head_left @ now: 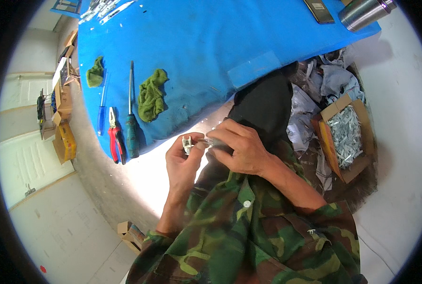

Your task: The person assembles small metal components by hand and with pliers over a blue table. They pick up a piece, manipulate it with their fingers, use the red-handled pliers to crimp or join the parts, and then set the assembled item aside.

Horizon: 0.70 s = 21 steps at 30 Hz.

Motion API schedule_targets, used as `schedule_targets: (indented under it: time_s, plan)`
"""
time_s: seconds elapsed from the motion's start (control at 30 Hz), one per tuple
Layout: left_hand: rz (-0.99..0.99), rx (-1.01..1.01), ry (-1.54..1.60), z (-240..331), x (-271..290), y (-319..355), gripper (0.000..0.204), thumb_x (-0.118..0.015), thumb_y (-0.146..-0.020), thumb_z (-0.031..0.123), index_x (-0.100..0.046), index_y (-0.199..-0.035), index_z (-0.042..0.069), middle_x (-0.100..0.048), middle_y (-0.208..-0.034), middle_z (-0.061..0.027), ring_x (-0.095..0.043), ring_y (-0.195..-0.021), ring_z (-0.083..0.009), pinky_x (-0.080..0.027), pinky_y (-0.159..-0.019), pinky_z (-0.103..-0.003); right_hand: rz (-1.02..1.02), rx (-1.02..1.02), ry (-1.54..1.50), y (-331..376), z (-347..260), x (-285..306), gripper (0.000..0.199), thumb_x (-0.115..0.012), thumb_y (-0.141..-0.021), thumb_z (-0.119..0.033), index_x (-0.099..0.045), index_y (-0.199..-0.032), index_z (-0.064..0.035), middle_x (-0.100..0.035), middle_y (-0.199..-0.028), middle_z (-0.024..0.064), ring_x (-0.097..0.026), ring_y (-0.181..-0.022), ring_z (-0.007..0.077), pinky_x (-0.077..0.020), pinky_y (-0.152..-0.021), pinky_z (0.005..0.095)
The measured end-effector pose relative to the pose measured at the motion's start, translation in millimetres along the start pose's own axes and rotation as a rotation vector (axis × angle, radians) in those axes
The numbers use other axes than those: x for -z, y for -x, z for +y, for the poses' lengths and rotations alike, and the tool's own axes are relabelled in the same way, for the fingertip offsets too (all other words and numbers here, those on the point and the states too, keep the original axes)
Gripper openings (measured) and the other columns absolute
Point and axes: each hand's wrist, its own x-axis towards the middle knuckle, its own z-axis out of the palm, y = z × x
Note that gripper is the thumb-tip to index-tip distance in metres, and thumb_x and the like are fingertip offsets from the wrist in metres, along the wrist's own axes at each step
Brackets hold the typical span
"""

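Observation:
Over my lap, just off the table's near edge, my two hands meet. My left hand [183,163] is closed on a small whitish metal-looking piece [187,145], which sticks up between thumb and fingers. Close against it, my right hand [241,146] pinches a small greyish, partly see-through thing [213,142], its tip near the left thumb. The right fingers cover much of it, so its kind is unclear. On the blue-covered table [196,52], red-handled pliers [115,137], a long teal-handled screwdriver [132,128] and a blue-handled screwdriver [101,113] lie left of my hands.
Two green cloths [152,96] [95,72] lie among the tools. A phone [319,11] and a steel tumbler [366,15] occupy the far right corner. Below on the right, a cardboard box [339,107] holds many small metal pieces, beside plastic bags [302,118]. Metal strips [102,9] lie far left.

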Motion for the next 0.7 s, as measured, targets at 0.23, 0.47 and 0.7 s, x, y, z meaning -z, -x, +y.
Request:
schedule_targets:
  time_s: [0.23, 0.47, 0.7]
  plan:
    - [0.032, -0.18, -0.115, 16, 16, -5, 0.03, -0.066, -0.102, 0.011, -0.063, -0.13, 0.0, -0.073, -0.1, -0.0044, -0.048, -0.062, -0.0016, -0.038, -0.052, -0.019, 0.108, -0.094, -0.021, 3, 2, -4, 0.023, -0.079, -0.083, -0.009, -0.073, -0.105, -0.006, -0.069, -0.101, 0.0114, -0.07, -0.085, 0.0326, -0.0567, -0.074, 0.0402]
    - [0.143, -0.268, -0.141, 51, 58, -22, 0.029, -0.055, -0.106, 0.005, -0.058, -0.133, -0.006, -0.07, -0.105, -0.0113, -0.058, -0.071, -0.0095, -0.048, -0.062, -0.026, 0.13, -0.327, -0.18, 1, -3, 1, 0.024, -0.078, -0.091, -0.012, -0.068, -0.11, 0.0, -0.071, -0.091, 0.0102, -0.068, -0.075, 0.0171, -0.053, -0.066, 0.0322]
    - [0.306, -0.349, -0.34, 71, 124, -51, 0.036, -0.061, -0.105, 0.009, -0.057, -0.138, -0.004, -0.07, -0.11, -0.0089, -0.063, -0.085, -0.0092, -0.053, -0.07, -0.025, 0.135, -0.422, -0.297, -1, 0, -1, 0.027, -0.076, -0.093, -0.014, -0.066, -0.113, 0.0014, -0.069, -0.078, 0.0088, -0.065, -0.069, 0.0139, -0.052, -0.065, 0.0304]
